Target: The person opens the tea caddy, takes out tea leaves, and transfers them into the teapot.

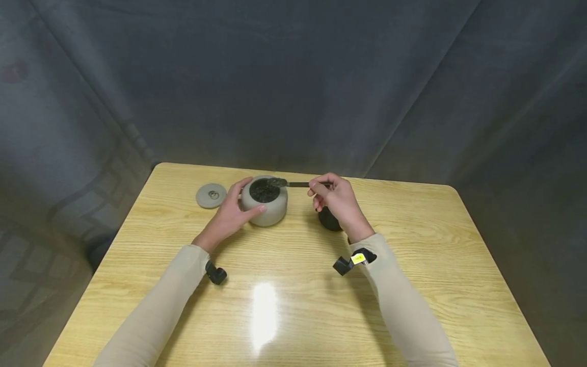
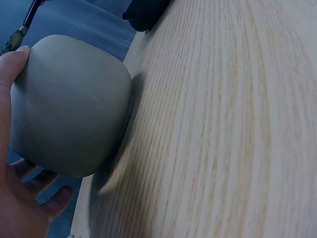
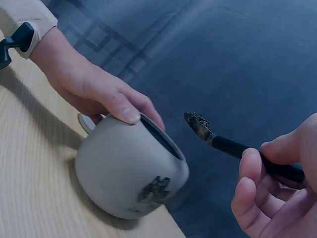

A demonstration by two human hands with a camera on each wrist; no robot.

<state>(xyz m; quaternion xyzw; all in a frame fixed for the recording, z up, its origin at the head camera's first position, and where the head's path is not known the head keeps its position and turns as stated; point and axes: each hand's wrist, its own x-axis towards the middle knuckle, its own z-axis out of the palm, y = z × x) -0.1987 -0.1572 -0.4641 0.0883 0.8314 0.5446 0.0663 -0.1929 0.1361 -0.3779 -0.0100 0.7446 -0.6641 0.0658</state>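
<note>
My left hand (image 1: 231, 211) holds a round grey tea jar (image 1: 269, 211), thumb at the rim and fingers round its side. Dark, dry tea leaves (image 1: 264, 191) show inside its mouth. My right hand (image 1: 338, 196) pinches the dark handle of a small tea scoop (image 1: 298, 184) between thumb and fingers. In the right wrist view, a heap of leaves (image 3: 200, 120) lies in the scoop's bowl, beside the jar's mouth. A dark floral mark (image 3: 154, 189) decorates the jar's wall there. Below my right hand stands a black rounded vessel (image 1: 329, 220), partly hidden by the hand.
A round grey lid (image 1: 206, 200) with a ring-shaped mark lies on the wooden table (image 1: 298, 265), left of the jar. Dark grey curtains (image 1: 293, 86) hang behind the table's far edge and along both sides.
</note>
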